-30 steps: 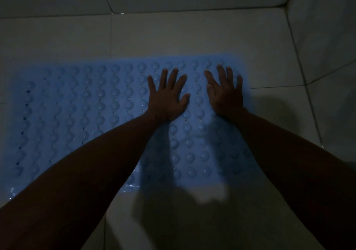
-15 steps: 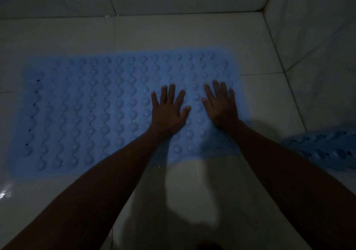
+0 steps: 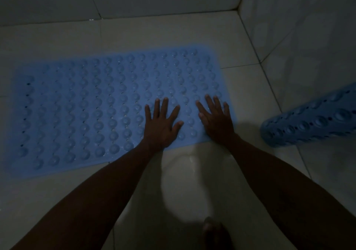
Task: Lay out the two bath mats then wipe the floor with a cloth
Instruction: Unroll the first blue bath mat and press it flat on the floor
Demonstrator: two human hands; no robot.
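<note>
A dim tiled floor fills the frame. Across its centre and left lies a blue bath mat, flat, studded with bumps and holes; it looks soft, floppy rubber, likely slippery when wet. At the right edge, a second mat sits rolled, best gripped by its free end. The left hand and right hand press flat on the mat's lower right, fingers spread, gripping nothing.

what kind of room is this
Most likely a bathroom or shower corner: a glossy tiled floor meets tiled walls, a blue suction-cup bath mat lies flat under both hands, and a second rolled mat waits at the right.
</note>
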